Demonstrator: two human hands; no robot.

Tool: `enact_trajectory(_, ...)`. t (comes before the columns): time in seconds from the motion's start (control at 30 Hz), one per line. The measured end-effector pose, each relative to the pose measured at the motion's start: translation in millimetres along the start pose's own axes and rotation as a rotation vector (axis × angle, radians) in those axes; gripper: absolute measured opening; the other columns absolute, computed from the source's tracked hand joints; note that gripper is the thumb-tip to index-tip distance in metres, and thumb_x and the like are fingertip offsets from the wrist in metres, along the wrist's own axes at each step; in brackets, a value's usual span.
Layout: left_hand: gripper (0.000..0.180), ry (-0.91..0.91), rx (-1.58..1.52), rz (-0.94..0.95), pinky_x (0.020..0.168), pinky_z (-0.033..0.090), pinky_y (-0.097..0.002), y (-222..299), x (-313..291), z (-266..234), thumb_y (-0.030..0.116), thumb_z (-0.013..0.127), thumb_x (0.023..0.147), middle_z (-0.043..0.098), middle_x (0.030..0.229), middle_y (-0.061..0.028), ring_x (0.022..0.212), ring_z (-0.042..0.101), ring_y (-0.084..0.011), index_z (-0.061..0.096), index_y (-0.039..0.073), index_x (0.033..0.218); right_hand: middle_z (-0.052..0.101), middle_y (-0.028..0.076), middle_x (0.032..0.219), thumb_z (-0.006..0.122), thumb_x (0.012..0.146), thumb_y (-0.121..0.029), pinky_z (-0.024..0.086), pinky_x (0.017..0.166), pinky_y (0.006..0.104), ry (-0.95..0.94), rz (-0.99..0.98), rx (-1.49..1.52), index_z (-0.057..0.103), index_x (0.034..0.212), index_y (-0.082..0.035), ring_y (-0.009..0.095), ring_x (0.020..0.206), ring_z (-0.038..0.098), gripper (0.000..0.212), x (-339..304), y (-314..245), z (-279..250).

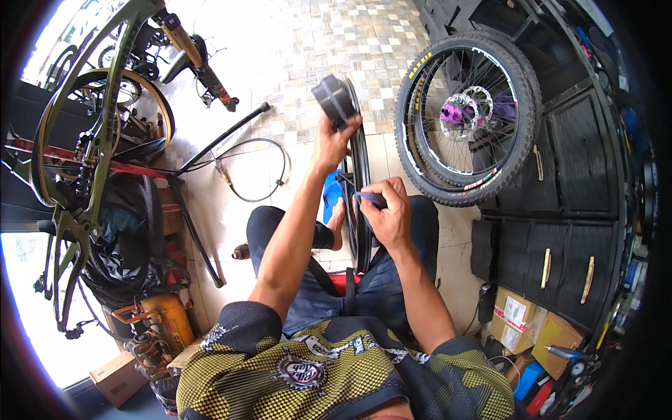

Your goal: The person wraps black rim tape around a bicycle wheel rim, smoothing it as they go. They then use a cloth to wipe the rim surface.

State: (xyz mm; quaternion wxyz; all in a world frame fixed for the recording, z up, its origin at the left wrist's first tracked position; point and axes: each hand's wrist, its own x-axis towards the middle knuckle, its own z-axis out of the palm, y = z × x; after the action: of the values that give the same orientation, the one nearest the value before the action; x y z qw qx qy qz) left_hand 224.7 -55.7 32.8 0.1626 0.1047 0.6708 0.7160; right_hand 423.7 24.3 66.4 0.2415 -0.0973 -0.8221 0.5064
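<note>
A bare bicycle wheel rim (361, 164) stands upright between my knees, seen nearly edge-on. My left hand (333, 142) is closed at its far end around a thick black bundle (334, 102), which looks rolled or folded; its kind cannot be made out. The fingertips of that hand are right beside the rim. Nearer to me, my right hand (390, 215) pinches a small dark purplish piece (374, 199) against the rim's right side. My fingers hide part of that piece.
Two knobby-tyred bicycle wheels (458, 183) stand at the right by black cabinets (578, 157). A green bicycle frame (78, 217) hangs on a stand at the left, with a black stand leg (199, 241) and a looped hose (283, 164) on the floor. Cardboard boxes (512, 315) sit lower right.
</note>
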Motion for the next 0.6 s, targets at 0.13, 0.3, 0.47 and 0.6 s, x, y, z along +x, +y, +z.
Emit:
enact_trajectory(0.13, 0.056, 0.028, 0.108, 0.205, 0.093, 0.053, -0.0314, -1, -69, -12, 0.014, 0.084, 0.092, 0.069, 0.108, -0.0006, 0.1, 0.063, -0.0109, 0.06, 0.004, 0.143, 0.061, 0.01, 0.095, 0.076, 0.084, 0.002, 0.052, 0.074, 0.0346, 0.027, 0.029, 0.073, 0.069, 0.099, -0.004, 0.023, 0.084, 0.064, 0.018, 2, -1, 17)
enact_trajectory(0.3, 0.052, 0.046, 0.017, 0.242, 0.101, 0.05, -0.0322, -4, -108, -24, 0.004, 0.08, 0.093, 0.061, 0.138, -0.0084, 0.118, 0.059, -0.0146, 0.06, 0.001, 0.141, 0.063, 0.01, 0.099, 0.075, 0.085, -0.004, 0.053, 0.078, 0.0355, 0.066, -0.019, 0.086, 0.062, 0.116, -0.005, 0.023, 0.087, 0.064, 0.034, -18, 0, 37)
enact_trajectory(0.47, 0.054, 0.059, 0.014, 0.31, 0.102, 0.049, -0.0328, -11, -119, -24, 0.002, 0.076, 0.095, 0.06, 0.139, -0.0078, 0.12, 0.058, -0.0151, 0.055, 0.002, 0.146, 0.065, 0.016, 0.105, 0.071, 0.089, -0.014, 0.054, 0.084, 0.0432, -0.038, 0.286, 0.193, 0.055, 0.135, -0.001, 0.03, 0.093, 0.066, 0.051, -24, 3, 46)
enact_trajectory(0.6, 0.058, 0.094, 0.025, 0.333, 0.105, 0.048, -0.0343, -16, -118, -29, 0.005, 0.076, 0.096, 0.058, 0.141, -0.0091, 0.122, 0.057, -0.0171, 0.052, 0.002, 0.149, 0.064, 0.018, 0.109, 0.067, 0.093, -0.02, 0.054, 0.089, 0.0437, -0.113, 0.2, 0.116, 0.05, 0.147, 0.0, 0.033, 0.099, 0.065, 0.06, -19, 9, 48)
